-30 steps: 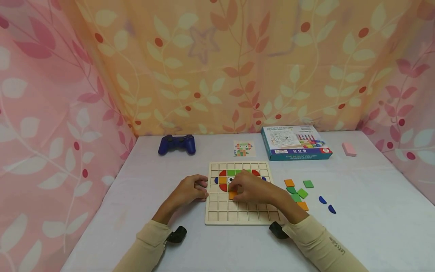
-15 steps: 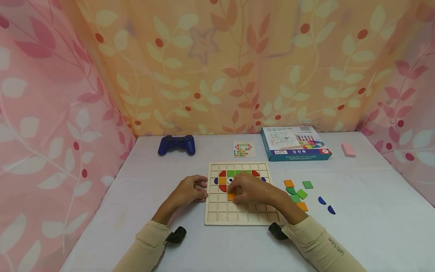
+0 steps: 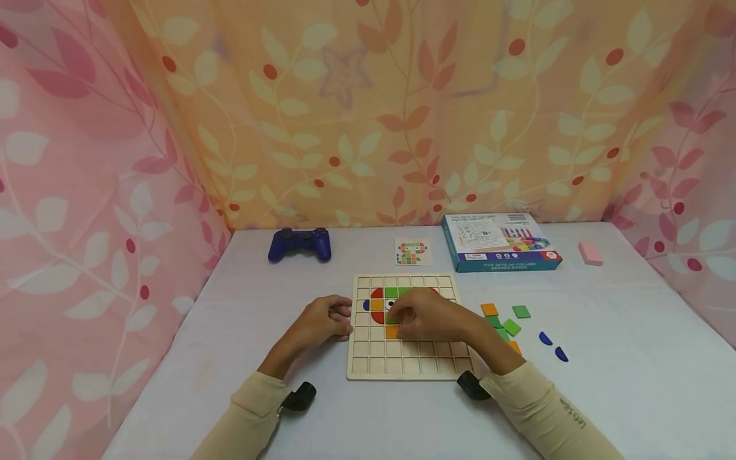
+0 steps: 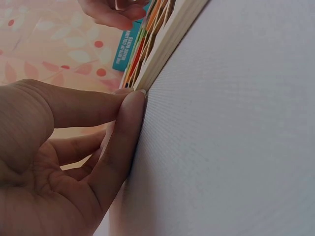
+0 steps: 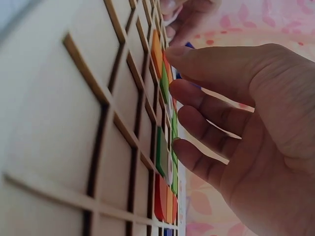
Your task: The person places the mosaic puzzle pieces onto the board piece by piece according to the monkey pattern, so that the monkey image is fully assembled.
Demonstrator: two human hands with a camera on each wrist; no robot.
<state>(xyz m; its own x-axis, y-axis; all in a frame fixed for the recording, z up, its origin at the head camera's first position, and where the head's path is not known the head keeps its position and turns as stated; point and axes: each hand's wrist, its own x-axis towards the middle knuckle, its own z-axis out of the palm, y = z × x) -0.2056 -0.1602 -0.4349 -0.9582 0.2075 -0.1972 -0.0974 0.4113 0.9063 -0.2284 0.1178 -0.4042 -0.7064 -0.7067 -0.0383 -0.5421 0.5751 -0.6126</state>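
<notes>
A pale wooden grid board (image 3: 368,365) lies on the table, several coloured pieces set in its upper cells. My left hand (image 3: 316,322) is at its left edge; in the left wrist view the thumb and index finger pinch the board's rim (image 4: 165,51). Over the middle of the board hovers my right hand (image 3: 434,314), fingers loosely bent. Its fingertips are close to an orange square tile (image 3: 392,332) and a green tile (image 5: 164,82) in neighbouring cells. The right wrist view shows no piece between thumb and fingers. The hand hides part of the pattern.
Loose orange (image 3: 489,310) and green tiles (image 3: 521,312) lie right of the board, beside two blue half-circles (image 3: 545,338). Behind stand a pattern card (image 3: 411,252), a flat box (image 3: 500,246), a blue game controller (image 3: 299,245) and a pink block (image 3: 590,253).
My right hand has shifted slightly right and back from the orange tile, showing more of it and the green one. It now covers the blue piece at right. My left hand stays put.
</notes>
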